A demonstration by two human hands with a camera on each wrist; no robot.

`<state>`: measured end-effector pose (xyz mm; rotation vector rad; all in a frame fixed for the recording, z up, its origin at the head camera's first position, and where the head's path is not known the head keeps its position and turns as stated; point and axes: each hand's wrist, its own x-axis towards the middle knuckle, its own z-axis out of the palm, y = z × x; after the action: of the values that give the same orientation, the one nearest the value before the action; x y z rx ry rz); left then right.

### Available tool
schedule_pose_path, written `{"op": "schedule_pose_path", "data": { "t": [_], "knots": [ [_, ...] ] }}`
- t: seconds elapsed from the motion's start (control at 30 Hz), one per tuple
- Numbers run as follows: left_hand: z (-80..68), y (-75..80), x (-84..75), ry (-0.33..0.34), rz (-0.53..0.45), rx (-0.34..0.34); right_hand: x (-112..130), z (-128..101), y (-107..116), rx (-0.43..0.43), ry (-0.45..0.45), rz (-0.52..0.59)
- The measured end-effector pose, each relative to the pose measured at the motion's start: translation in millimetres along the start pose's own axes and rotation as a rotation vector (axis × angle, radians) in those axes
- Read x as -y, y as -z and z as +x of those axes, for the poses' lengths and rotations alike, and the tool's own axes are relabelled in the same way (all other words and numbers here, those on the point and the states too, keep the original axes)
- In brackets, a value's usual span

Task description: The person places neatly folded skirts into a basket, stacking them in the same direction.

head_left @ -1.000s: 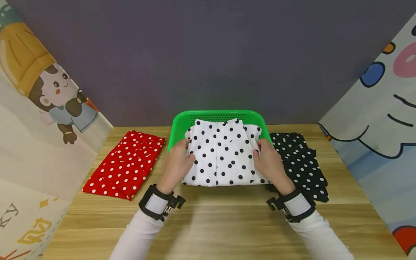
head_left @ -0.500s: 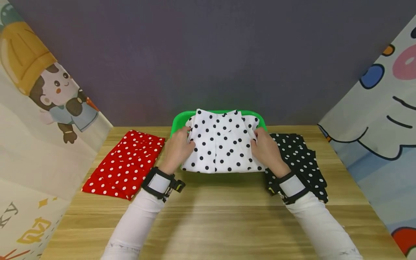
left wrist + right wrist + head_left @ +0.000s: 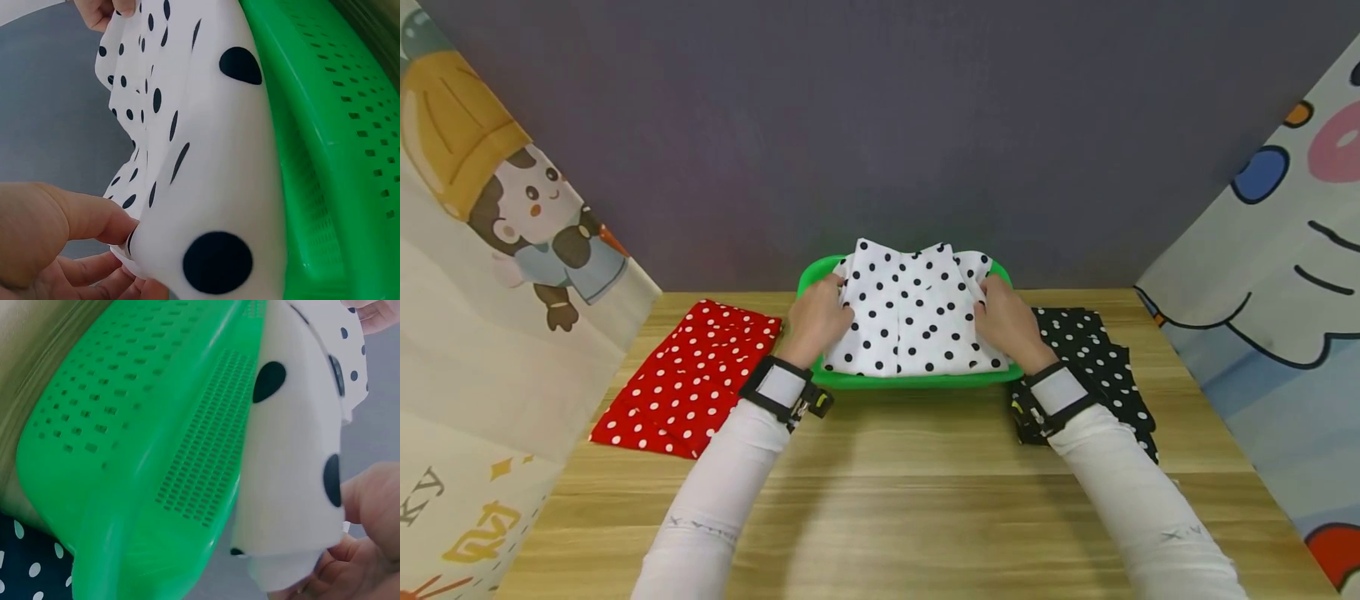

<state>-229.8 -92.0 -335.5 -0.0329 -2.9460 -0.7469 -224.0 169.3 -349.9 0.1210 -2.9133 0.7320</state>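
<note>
While the folded white fabric with black polka dots point(image 3: 917, 312) was held up over the oblong green plastic basket with perforated walls point(image 3: 917, 382), its bulk hid most of the basket's inside; whether any of it touched the basket could not be told. The left hand point(image 3: 820, 318) gripped one side edge, thumb above and fingers beneath; the right hand point(image 3: 1006, 317) pinched the opposite edge in much the same way, some of its fingers being hidden behind the cloth. By its look the fabric would handle as light, soft and limp, hardly fragile and not very slippery; its loose layers, though, seemed liable to slide apart or sag in the middle; both side edges therefore looked the right places to hold, with all the layers caught together and the tension kept even. Of writing there was little: the pale printed curtain on the left point(image 3: 452, 350) showed the letters "KY" point(image 3: 422, 493) near its edge, and an ochre mark point(image 3: 481, 533) that could not be read; the white left sleeve point(image 3: 700, 508) and white right sleeve point(image 3: 1138, 492) bore faint dark marks, too blurred to make out; no brand or label showed on the fabric or the basket.
</note>
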Motion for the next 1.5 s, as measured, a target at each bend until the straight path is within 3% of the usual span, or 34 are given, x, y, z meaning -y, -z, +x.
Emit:
{"op": "schedule_pose_path", "data": {
  "t": [0.27, 0.43, 0.57, 0.7, 0.9, 1.27, 1.5],
  "knots": [
    [16.6, -5.1, -1.2, 0.036, 0.005, 0.015, -3, 17, -8, 0.046, -0.043, 0.003],
    [25.1, -9.2, -0.8, 0.054, 0.025, 0.046, -4, 27, -13, 0.086, -0.024, -0.004],
    [32.7, -13.6, -1.0, 0.074, 0.059, 0.087, -5, 35, -16, 0.126, -0.009, -0.043],
    [39.1, -18.5, -0.7, 0.109, 0.082, 0.157, -4, 42, -18, 0.191, -0.053, -0.089],
    [44.1, -23.9, -1.6, 0.145, 0.093, 0.229, -2, 50, -19, 0.291, -0.095, -0.119],
    [52.7, -35.4, 0.2, 0.151, 0.1, 0.279, -3, 58, -23, 0.333, -0.125, -0.17],
    [57.9, -43.7, 2.0, 0.16, 0.14, 0.332, -5, 61, -30, 0.446, -0.168, -0.183]
  ]
}}
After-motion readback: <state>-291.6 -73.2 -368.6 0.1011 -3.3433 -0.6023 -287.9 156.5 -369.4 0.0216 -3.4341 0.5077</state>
